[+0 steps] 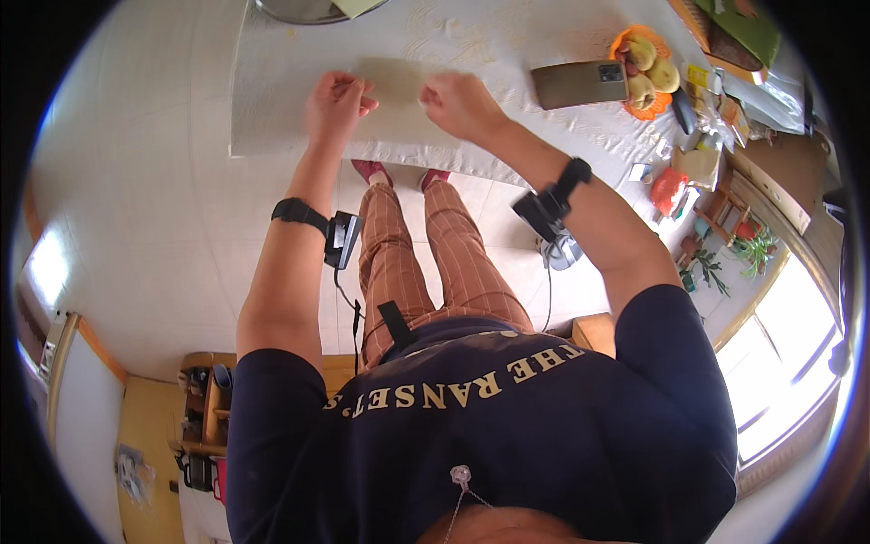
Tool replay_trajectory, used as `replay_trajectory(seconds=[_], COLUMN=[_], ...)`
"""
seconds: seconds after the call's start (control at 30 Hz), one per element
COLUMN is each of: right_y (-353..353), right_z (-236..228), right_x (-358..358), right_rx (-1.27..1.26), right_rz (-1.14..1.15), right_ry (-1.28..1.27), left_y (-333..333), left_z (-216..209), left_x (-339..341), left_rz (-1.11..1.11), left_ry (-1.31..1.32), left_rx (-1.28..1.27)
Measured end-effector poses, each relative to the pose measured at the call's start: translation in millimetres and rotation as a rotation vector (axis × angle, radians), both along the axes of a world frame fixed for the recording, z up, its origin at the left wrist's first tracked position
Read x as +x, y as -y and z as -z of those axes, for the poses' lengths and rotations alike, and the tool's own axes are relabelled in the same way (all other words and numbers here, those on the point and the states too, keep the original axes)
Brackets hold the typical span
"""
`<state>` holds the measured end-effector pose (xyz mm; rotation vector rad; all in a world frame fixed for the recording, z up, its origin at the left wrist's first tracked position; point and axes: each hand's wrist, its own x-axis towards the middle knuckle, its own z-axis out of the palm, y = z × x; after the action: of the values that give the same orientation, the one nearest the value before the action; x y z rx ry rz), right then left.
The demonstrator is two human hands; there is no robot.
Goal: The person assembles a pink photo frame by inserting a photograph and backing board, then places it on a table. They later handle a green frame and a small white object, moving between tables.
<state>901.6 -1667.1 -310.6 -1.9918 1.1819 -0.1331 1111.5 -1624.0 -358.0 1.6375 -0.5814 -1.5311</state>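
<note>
Both hands are over a table with a pale, embossed cloth (272,109). My left hand (337,107) is closed, thumb and fingers pinched together near the table's front edge. To its right, my right hand (456,104) is closed too, its curled fingertips slightly blurred and turned toward the left hand. A thin greyish-beige, sheet-like patch (391,95) spans the gap between them. I cannot tell whether it lies on the cloth or hangs from the fingers. What the fingers pinch is too small to make out.
Right of my right hand, a phone (580,84) rests against an orange basket (649,111) of yellowish fruit. A round metal tray (313,9) stands at the far edge. Packets and a red bag (669,190) crowd the right side. Black devices (343,238) are strapped to both forearms, with cables hanging.
</note>
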Motion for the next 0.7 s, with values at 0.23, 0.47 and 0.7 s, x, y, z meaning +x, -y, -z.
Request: replay_trajectory(seconds=[0.23, 0.47, 0.7], right_y=[-28, -62, -43], right_z=[27, 7, 22], right_x=[58, 4, 89], right_rx=[-0.118, 0.040, -0.136], right_rz=[-0.085, -0.237, -0.132], right_ry=[-0.202, -0.194, -0.089], left_y=[0, 6, 8], left_z=[3, 1, 5], left_x=[0, 3, 12], left_rz=[0.000, 0.062, 0.028], left_ry=[0.099, 0.153, -0.046], left_rx=[-0.086, -0.092, 0.029])
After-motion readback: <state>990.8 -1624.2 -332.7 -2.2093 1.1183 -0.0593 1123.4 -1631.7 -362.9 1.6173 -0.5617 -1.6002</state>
